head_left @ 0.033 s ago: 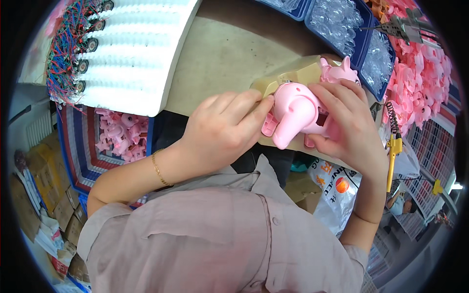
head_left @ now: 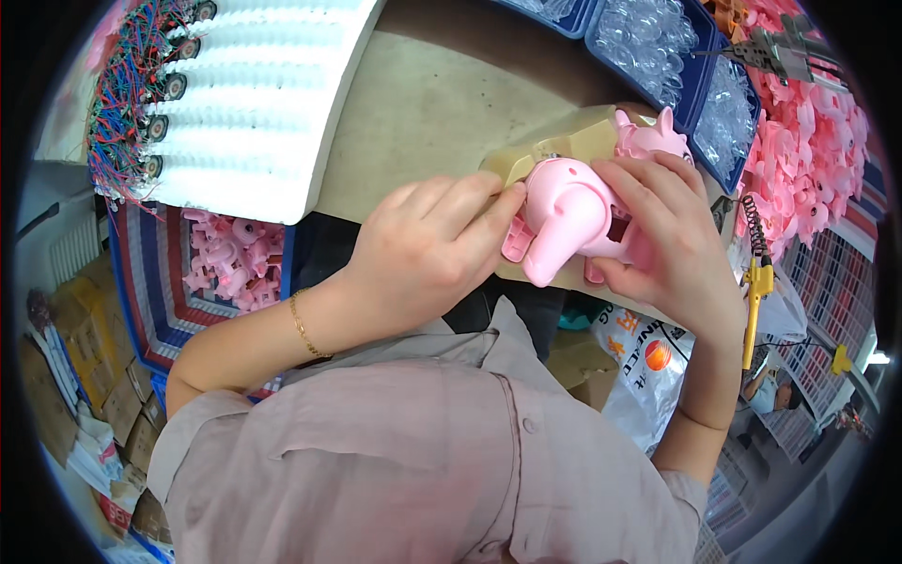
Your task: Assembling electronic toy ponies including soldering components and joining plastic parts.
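Observation:
A pink plastic toy animal (head_left: 567,209) lies on its side near the table's front edge, its head and ears at the far right and a thick leg toward me. My right hand (head_left: 675,237) wraps round its right part, fingers over the top and thumb below. A dark opening shows in its side by that thumb. My left hand (head_left: 427,246) is closed at the toy's left end, fingertips pressed together against it; my left thumb and whatever lies under those fingers are hidden. Just behind the toy sits a yellowish-beige block (head_left: 584,132), partly covered by it.
At the left a white ribbed foam tray (head_left: 254,103) holds round speakers with coloured wires (head_left: 127,103). Below it, a lined bin (head_left: 155,273) holds pink parts. Blue trays of clear plastic pieces (head_left: 644,47) stand far right, beside heaped pink parts (head_left: 799,160) and a hanging yellow-handled tool (head_left: 754,310).

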Tool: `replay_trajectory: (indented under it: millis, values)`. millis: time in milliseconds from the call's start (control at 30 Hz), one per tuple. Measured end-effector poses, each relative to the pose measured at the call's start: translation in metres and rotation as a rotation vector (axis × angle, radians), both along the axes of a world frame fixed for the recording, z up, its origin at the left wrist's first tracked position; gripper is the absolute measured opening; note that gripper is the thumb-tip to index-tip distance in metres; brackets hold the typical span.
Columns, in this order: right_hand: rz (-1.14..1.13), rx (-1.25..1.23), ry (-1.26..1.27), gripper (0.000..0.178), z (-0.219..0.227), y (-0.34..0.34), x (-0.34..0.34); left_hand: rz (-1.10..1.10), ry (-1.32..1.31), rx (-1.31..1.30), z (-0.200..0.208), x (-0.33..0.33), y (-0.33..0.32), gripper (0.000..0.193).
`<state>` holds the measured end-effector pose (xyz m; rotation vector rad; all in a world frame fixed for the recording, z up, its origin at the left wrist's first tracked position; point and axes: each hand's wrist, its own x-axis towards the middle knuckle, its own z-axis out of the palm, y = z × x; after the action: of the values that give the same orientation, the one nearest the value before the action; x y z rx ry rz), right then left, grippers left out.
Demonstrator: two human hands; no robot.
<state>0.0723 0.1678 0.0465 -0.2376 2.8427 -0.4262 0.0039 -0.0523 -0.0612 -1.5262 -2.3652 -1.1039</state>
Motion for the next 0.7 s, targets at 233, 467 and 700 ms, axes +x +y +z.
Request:
replay_trajectory:
  millis: [233, 467, 700]
  values:
    - [-0.021, -0.007, -0.017, 0.072, 0.002, -0.001, -0.002, -0.051, -0.064, -0.010, 0.009, -0.010, 0.001, 0.035]
    - [-0.002, -0.103, -0.040, 0.051, 0.005, 0.010, 0.000, -0.296, -0.309, 0.092, 0.056, -0.019, 0.059, 0.047]
    - [-0.789, -0.351, 0.193, 0.016, 0.003, 0.006, 0.093, -0.489, -0.047, -0.378, 0.082, -0.028, 0.080, 0.073]
